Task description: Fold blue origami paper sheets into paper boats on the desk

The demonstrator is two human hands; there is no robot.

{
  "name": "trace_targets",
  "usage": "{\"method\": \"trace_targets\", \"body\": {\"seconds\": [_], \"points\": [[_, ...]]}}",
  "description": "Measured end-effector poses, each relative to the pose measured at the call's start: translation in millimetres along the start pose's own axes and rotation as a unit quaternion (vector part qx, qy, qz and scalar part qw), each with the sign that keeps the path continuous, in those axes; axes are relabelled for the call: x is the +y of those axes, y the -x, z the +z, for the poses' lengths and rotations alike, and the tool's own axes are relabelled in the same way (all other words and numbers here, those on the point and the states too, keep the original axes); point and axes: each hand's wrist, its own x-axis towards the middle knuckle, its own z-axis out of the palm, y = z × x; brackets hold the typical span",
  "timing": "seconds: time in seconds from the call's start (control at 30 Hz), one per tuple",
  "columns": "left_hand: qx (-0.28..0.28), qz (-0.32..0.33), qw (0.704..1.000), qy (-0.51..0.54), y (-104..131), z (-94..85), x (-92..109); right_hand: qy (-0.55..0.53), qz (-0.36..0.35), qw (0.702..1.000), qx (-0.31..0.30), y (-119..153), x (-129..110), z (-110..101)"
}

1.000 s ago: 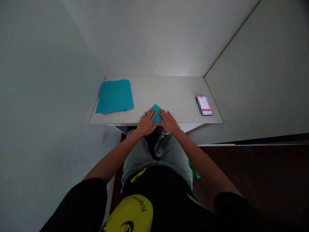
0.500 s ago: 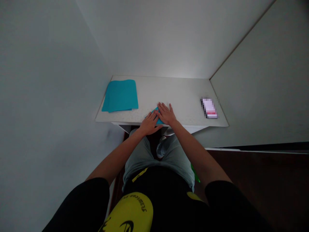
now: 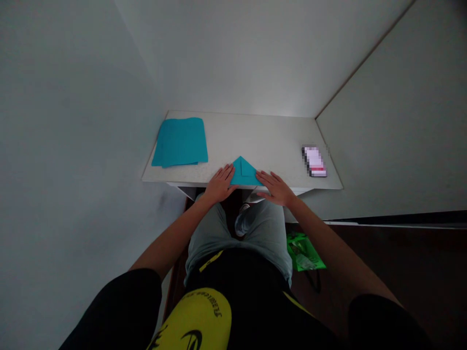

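Observation:
A sheet of blue paper point(image 3: 246, 178), folded into a house-like shape with a pointed top, lies at the front edge of the white table point(image 3: 262, 138). Its layered flaps and a central crease show on top. My left hand point(image 3: 221, 184) rests flat over its left side, fingers stretched out. Across from it, my right hand point(image 3: 276, 188) lies with extended fingers on the right corner of the paper. Both thumbs hang near the table's front edge.
A stack of blue paper sheets point(image 3: 180, 141) lies at the table's left end. Near the right end is a phone point(image 3: 314, 161), pixelated. Walls border the table at the back and sides. On the dark floor to the right sits a green bag point(image 3: 304, 253).
My right hand has slid to the right, off the middle of the folded paper, uncovering its pointed top. My left hand has shifted slightly left. More of the green bag shows.

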Motion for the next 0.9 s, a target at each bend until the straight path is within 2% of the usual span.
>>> {"method": "trace_targets", "body": {"seconds": [0.17, 0.3, 0.63, 0.9], "points": [[-0.032, 0.014, 0.999, 0.038, 0, -6.3, -11, -0.008, 0.081, 0.994, 0.076, -3, -14, 1], [-0.038, 0.002, 0.996, 0.079, 0, -8.7, -17, -0.029, 0.113, 0.987, 0.106, -11, -21, -1], [-0.055, -0.015, 0.984, 0.171, -2, -19.1, -24, -0.058, 0.129, 0.986, 0.089, -18, -15, -11], [-0.054, -0.021, 0.979, 0.197, -2, -18.2, -26, -0.087, 0.143, 0.984, 0.061, -22, -5, -12]]}}
